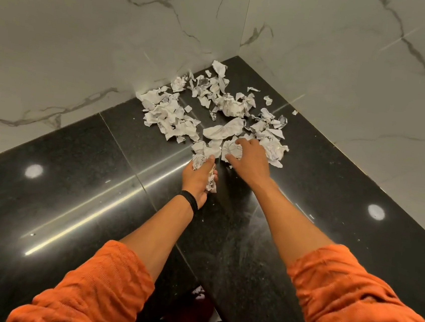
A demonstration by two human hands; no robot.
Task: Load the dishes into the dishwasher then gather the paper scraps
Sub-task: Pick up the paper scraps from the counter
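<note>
Walls (87,42): pale veined marble, meeting in a corner behind the pile.
Tabletop (71,198): polished black stone with seams and lamp glare; it looks slick.
Paper scraps (174,115): spread loosely in the corner, from the foot of the walls to the hands; most are ungathered.
Right hand (248,162): grip curled round a crumpled scrap (231,147) at the pile's near edge.
Left hand (199,177): grip clamped on a wad (199,160), with paper hanging out below the palm.
Stray bit (294,112): alone by the right wall.
Risk: an overfull left grip may shed pieces; light scraps may skid away on the gloss; small bits could be missed.
</note>
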